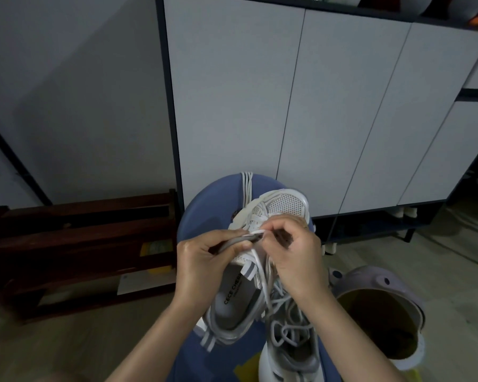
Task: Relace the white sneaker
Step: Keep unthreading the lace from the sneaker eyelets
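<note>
A white mesh sneaker lies on a round blue stool, toe pointing away from me, its grey insole facing up. My left hand grips the sneaker's grey eyelet flap near the tongue. My right hand pinches the end of the white lace at that flap. The rest of the lace trails down over the shoe's right side. A second white sneaker, laced, stands by the stool's near edge under my right wrist.
Several white cords hang over the stool's far edge. A pale purple slipper with a yellow lining lies on the floor to the right. A dark wooden rack stands at left. Grey cabinet doors rise behind the stool.
</note>
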